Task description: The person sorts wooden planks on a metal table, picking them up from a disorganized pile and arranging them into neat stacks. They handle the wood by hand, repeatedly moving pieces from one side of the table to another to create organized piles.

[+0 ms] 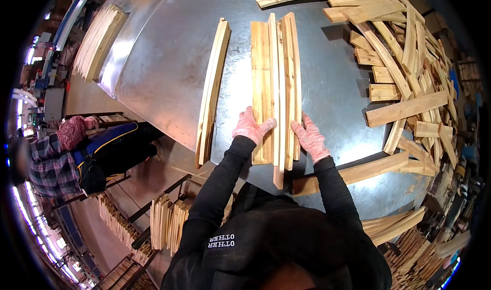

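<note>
- Pale wood on sheet metal: from the head view, a bundle of wooden slats [275, 85] lies lengthwise on the steel-topped desk [169, 59], its near ends jutting just past the desk's near edge, where the hands can reach them without stretching.
- The left hand [250, 127], in a pink glove, lies partly open on the bundle's left side near its near end, fingers laid over the top slat and pressing rather than gripping.
- The right hand [311, 137], gloved alike, rests flat-fingered against the bundle's right flank; the two hands squeeze the slats from either side, which seems to be what keeps them edge to edge.
- One slat sticks out nearer than the rest, so the ends are not flush.
- A second, narrower stack of slats [212, 90] lies just to the left, apart from the bundle and parallel to it.
- A loose heap of boards [404, 75] crowds the desk's right edge and far right corner, lying at all angles.
- Another person in a plaid shirt [46, 162] stands off the desk's left side, beside racks of stacked slats [169, 221] below.
</note>
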Tool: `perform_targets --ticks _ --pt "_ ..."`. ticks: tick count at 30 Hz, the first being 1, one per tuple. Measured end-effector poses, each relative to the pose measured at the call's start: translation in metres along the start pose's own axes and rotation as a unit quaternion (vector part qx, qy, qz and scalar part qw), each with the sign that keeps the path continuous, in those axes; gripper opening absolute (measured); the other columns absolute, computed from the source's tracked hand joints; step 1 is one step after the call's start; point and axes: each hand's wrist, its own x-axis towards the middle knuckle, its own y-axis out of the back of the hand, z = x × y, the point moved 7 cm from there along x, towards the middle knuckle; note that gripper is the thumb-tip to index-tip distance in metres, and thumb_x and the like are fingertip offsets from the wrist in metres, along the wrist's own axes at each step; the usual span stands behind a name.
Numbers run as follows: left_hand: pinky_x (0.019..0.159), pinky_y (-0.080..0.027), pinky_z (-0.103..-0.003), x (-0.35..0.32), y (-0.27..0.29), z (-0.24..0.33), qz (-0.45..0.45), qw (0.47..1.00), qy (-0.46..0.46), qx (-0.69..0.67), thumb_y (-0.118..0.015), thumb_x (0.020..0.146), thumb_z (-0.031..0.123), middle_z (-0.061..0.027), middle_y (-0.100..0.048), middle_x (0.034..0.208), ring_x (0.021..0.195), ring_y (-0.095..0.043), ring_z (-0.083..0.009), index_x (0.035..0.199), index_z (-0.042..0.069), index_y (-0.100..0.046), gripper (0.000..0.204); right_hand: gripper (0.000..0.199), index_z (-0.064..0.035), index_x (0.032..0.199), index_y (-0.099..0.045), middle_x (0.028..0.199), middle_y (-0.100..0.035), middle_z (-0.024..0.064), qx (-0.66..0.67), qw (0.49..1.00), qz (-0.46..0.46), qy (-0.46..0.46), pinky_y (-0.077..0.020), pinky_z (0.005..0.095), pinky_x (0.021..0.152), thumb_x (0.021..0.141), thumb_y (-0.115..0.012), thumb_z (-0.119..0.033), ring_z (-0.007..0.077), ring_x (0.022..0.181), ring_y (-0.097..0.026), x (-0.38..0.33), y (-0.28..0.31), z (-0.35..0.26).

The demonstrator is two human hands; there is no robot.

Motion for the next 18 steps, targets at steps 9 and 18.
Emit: perform_targets --ticks 9,18 --pt "0.107 -0.042 -0.037 0.030 -0.042 -0.044 0.022 0.992 -0.009 -0.126 -0.082 0.076 0.043 -0.0265 -0.050 0.138 0.126 -0.052 -0.0347 0.153 -0.003 -0.017 0.111 0.079 0.0041 0.139 -0.047 0.135 -0.055 0.0275 -0.287 0.949 0.133 -0.016 -0.0415 0.0422 0.106 0.086 -0.068 -0.050 0.0407 0.127 -0.052 -0.015 0.036 0.005" --pt "0.111 -0.038 -0.038 -0.005 -0.033 0.019 0.005 0.986 -0.024 -0.165 -0.076 0.079 0.031 -0.0292 -0.039 0.150 0.138 -0.044 -0.0341 0.155 -0.001 -0.014 0.103 0.074 0.0058 0.135 -0.052 0.128 -0.059 0.0293 -0.329 0.926 0.181 -0.048 -0.0438 0.0456 0.103 0.085 -0.070 -0.046 0.0418 0.120 -0.057 -0.118 0.105 0.007"
